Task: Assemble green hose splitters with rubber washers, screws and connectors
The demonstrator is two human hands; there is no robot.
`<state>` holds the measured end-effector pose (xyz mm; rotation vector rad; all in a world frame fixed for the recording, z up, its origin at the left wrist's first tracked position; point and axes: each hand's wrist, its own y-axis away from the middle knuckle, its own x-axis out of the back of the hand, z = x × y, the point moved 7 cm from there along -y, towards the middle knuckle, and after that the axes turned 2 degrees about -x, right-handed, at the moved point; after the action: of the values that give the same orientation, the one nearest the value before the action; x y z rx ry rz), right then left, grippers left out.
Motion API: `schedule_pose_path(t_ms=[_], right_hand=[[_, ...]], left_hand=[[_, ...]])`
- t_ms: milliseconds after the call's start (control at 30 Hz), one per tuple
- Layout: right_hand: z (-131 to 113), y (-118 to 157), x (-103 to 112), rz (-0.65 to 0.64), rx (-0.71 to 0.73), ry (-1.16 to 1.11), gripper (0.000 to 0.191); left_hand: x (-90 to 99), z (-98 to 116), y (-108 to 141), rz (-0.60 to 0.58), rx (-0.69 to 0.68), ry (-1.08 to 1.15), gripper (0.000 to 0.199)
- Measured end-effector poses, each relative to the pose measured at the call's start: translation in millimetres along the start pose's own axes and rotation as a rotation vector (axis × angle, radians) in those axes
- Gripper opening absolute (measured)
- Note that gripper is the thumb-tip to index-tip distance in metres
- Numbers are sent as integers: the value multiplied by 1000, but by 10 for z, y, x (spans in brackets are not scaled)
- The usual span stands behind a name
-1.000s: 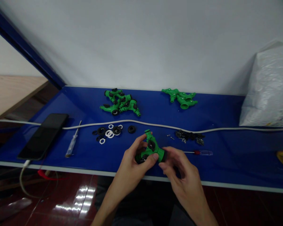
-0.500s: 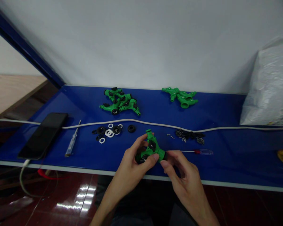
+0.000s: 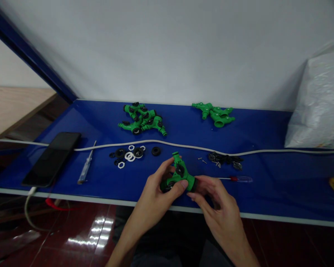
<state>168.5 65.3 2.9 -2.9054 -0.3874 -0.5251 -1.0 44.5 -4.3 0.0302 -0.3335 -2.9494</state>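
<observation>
By the front edge of the bench (image 3: 267,128), the left hand (image 3: 158,198) holds a green connector (image 3: 186,178), the right hand (image 3: 221,204) pinching its black end (image 3: 195,184); a phone (image 3: 52,159) lies near the front-left corner

The light is dim, cool and mostly even, its source out of view. The strongest glare lies on the red floor (image 3: 58,241), in broken white streaks at the lower left. A soft shadow falls on the pale wall (image 3: 172,48) beside the white bag (image 3: 320,104), whose print (tiny and smeared) is unreadable. Below the blue tabletop (image 3: 278,185), shade swallows detail. The green fitting (image 3: 187,181) is fairly clear, though slightly soft; toward the side edges, shapes look stretched and blurrier.
</observation>
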Motion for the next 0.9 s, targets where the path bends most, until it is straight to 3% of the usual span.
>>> schedule_pose_path(t_ms=[267,333,467,567,667,900], right_hand=[[-79,-7,-20,-84,-23,70,16],[-57,-12,-21,-57,0,62,14],[14,3,-11,19,65,24,35],[28,10,-7,15,63,19,24],[-24,-7,1,-5,-15,20,19],[-164,-90,-244,-199,-359,-291,41]], left_hand=[[18,1,29,0,-18,4,64],[17,-10,25,4,-16,20,63],[19,-46,21,10,-27,0,63],[31,-62,37,15,-41,-39,64],[40,-58,63,21,-47,-8,65],[167,-109,192,140,-64,173,72]])
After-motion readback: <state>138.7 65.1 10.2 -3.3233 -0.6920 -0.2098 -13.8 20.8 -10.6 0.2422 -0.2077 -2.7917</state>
